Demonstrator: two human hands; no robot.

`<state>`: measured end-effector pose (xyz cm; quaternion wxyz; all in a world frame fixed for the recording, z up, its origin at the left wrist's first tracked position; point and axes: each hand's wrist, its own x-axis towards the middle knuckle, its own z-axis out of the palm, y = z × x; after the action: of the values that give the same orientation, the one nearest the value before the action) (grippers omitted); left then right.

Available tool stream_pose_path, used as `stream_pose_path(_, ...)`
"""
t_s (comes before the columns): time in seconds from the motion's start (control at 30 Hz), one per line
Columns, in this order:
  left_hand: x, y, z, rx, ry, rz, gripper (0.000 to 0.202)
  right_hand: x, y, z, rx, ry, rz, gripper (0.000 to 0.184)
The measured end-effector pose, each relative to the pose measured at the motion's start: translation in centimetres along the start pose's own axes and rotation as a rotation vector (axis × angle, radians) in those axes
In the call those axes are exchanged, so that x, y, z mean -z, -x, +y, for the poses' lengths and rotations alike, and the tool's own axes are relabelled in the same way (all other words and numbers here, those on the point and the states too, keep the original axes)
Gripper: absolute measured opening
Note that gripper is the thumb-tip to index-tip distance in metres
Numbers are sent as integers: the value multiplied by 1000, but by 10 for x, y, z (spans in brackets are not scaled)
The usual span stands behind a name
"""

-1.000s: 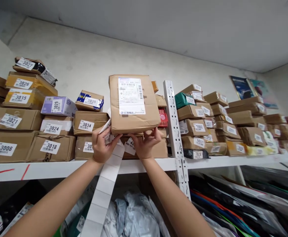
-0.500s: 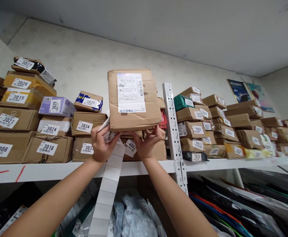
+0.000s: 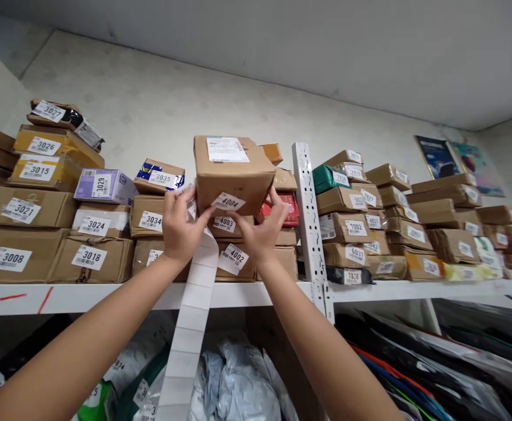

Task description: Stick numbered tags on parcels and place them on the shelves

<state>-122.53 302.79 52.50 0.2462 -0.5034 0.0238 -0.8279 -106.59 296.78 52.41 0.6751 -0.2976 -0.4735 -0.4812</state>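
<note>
Between my two hands is a cardboard box (image 3: 256, 196), level with the top of a stack on the white shelf (image 3: 256, 294). A number sticker (image 3: 227, 202) reading 4004 is on its front side, and a printed shipping label (image 3: 227, 149) lies on its upper face. My left hand (image 3: 181, 225) grips the box's lower left edge, and a long strip of blank white labels (image 3: 192, 316) hangs down from it. My right hand (image 3: 265, 225) is closed on the lower right edge. Just below are boxes marked 4003 (image 3: 227, 224) and 4002 (image 3: 234, 260).
Stacked numbered boxes (image 3: 28, 210) fill the shelf at left. A perforated white post (image 3: 308, 234) stands right of my right hand, with more parcels (image 3: 352, 228) beyond. Bagged parcels (image 3: 242, 380) lie on the lower level. A red package (image 3: 289, 210) sits behind my right hand.
The box has tipped so its labelled face leans back and its front side with the 4004 sticker shows. It sits nearer the stack. Both hands have risen slightly along its sides.
</note>
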Motion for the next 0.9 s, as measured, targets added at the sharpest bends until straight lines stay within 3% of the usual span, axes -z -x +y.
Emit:
stream_pose_path(0.13,-14,-32,-11,150,18,-182,39,-6,-31,-4,-140,-1,-77,79)
stream_pose_path(0.3,-34,-66,-23,191,-56,-298,33,-17,-61,1,-195,42,-189,59)
stream_pose_path(0.43,-43,-71,-23,246,-217,-556,27,-24,-68,10,-281,82,-305,54)
stream_pose_path(0.5,-43,-65,-19,254,-260,-643,28,-26,-65,12,-258,146,-342,43)
stream_pose_path(0.57,-38,-56,-13,255,-264,-652,31,-27,-58,12,-194,216,-350,34)
stream_pose_path(0.73,-10,-22,5,252,-262,-641,44,-22,-37,4,-84,339,-338,36)
stream_pose_path(0.83,18,6,18,198,-190,-660,48,-4,-26,-19,-65,231,-240,40)
stream_pose_path(0.9,39,27,30,142,-126,-671,47,17,-14,-52,-15,117,-243,38)
